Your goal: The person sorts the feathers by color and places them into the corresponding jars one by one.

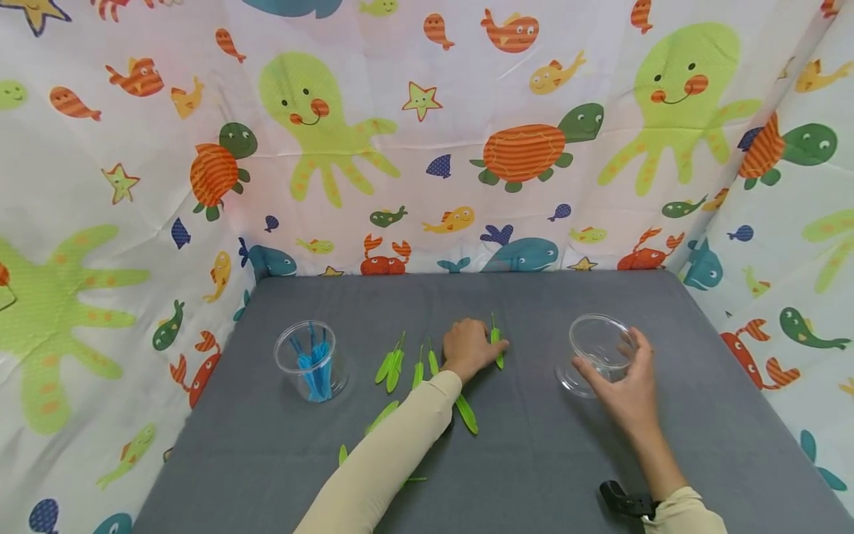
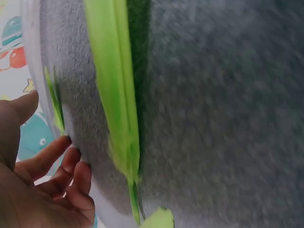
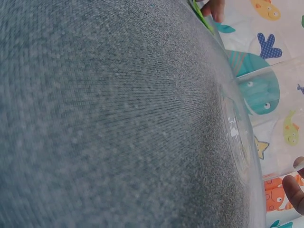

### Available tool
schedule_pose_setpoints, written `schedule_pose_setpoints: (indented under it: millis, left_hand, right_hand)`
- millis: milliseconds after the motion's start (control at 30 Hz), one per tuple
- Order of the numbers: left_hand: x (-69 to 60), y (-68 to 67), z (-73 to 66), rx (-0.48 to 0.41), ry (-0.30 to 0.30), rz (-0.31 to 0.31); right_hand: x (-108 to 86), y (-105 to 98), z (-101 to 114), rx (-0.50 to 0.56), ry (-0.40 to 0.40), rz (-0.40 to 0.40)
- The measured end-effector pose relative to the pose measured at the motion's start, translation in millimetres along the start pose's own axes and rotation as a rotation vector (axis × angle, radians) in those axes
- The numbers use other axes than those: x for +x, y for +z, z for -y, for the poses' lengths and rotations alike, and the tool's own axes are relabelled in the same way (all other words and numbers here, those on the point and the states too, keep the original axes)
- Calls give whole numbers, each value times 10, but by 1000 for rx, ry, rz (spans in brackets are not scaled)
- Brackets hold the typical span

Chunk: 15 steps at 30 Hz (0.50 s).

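Observation:
My left hand (image 1: 467, 347) reaches over the middle of the grey table, its thumb and fingertips beside a green feather (image 1: 497, 348). The left wrist view shows that hand (image 2: 52, 175) with thumb and fingers apart, that feather (image 2: 55, 104) lying beyond them; a larger green feather (image 2: 116, 90) is nearer the camera. On the right, a clear cup (image 1: 600, 345) stands upright, my right hand (image 1: 630, 386) curled round its side near the rim. Part of the cup's clear wall (image 3: 266, 123) and the fingertips (image 3: 294, 192) on it appear in the right wrist view.
A second clear cup (image 1: 340, 371) on the left holds several blue feathers (image 1: 316, 371). Several more green feathers (image 1: 394, 365) lie between that cup and my left hand, some partly under the left forearm. A patterned cloth (image 1: 427, 208) hangs behind and at both sides.

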<state>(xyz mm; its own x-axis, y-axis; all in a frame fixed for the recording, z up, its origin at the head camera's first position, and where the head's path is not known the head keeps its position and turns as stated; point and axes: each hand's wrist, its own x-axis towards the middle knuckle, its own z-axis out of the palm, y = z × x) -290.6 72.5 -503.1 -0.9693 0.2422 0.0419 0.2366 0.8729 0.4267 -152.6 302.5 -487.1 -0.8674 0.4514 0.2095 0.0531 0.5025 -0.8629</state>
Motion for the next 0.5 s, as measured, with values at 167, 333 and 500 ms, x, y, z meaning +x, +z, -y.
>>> schedule_pose_setpoints:
  millis: [167,333,500]
  left_hand:
    - [-33,55,-37,79,7,-17]
    - [-43,75,-74,22,-8,14]
    - [-35,72,-120,-41,-54,64]
  right_hand:
    - [3,17,-11,-2,-3,-4]
    - [4,15,-19,-2,-3,-9]
    - [9,9,-26,-6,-4,-13]
